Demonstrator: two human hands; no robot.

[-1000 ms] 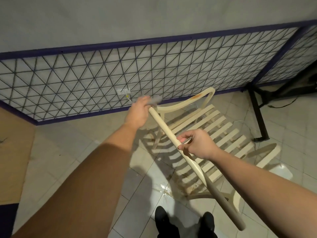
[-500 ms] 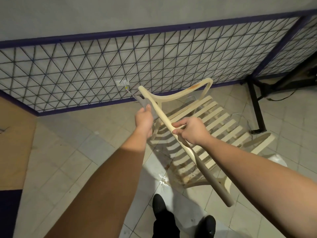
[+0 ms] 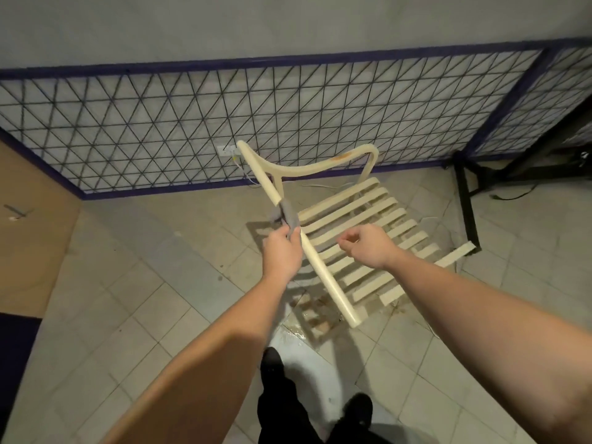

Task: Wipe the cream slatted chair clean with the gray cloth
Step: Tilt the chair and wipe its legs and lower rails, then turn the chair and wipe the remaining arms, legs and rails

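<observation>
Gray cloth point(image 3: 289, 217) is wrapped on the long near rail of the cream slatted chair point(image 3: 349, 219), and the left hand point(image 3: 282, 254) pinches it there. That rail runs from up by the wire fence point(image 3: 192, 123) down toward the person's black shoes point(image 3: 358, 408). The bare part of the rail lies just below the left hand, so I think the cloth slides down next. The right hand point(image 3: 368, 246) hovers over the slats, fingers loosely curled, holding nothing. Part of the cloth hides behind the rail. The chair's legs are hard to make out.
</observation>
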